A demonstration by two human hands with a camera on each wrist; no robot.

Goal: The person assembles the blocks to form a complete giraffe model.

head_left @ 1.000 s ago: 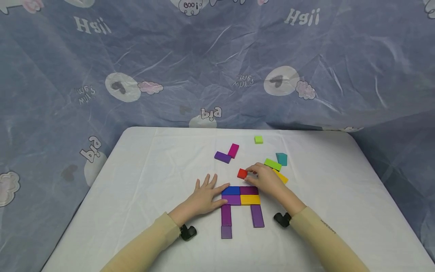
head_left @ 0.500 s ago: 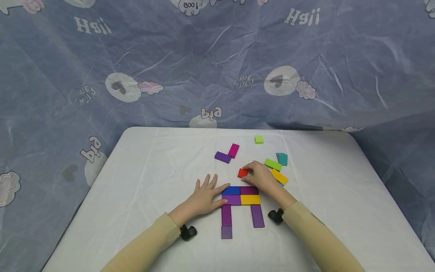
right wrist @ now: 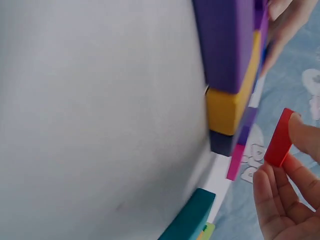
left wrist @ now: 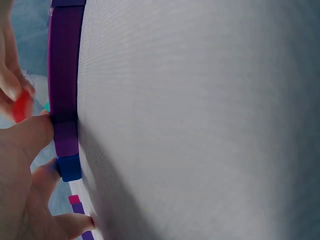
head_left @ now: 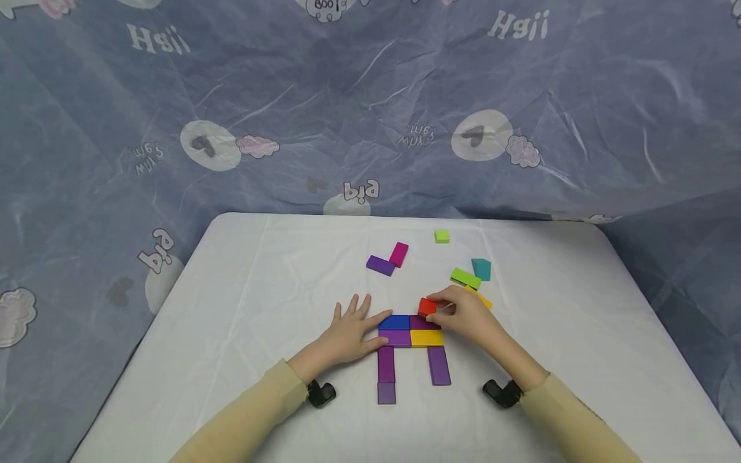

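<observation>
Patterned grey-blue cloth (head_left: 324,96) rises beyond all the fingers; white-covered table (head_left: 278,276) lies under them.

Left hand (head_left: 346,335): fingers spread, fairly straight. Thumb touches the near-left purple block (head_left: 396,338), index the left end of the blue block (head_left: 394,322). Likely a steadying touch, since the blocks only abut and could slide.

Right hand (head_left: 466,316): thumb and fingertips pinch the red block (head_left: 427,307), tilted and clear of the table in the wrist view. Tip grip probably suits so small a piece and leaves much of its surface uncovered.

Flat layout between the hands: blue and purple by the left fingertips, plum block (head_left: 420,324) and yellow block (head_left: 427,339) nearer the right. Edges meet closely, presumably set flush on purpose. Nearer the body than the left thumb, a magenta-purple block (head_left: 386,364) runs down with a short mauve block (head_left: 386,393) at its end; below the right fingers, a violet block (head_left: 439,366) stands slightly askew.

Loose pieces past the fingertips, apparently spares pushed out of the way: indigo block (head_left: 380,265) against pink block (head_left: 399,254), ahead of the left fingers; green block (head_left: 466,278) and teal block (head_left: 482,269) beyond the right knuckles. Smallest and farthest: lime block (head_left: 442,236).
</observation>
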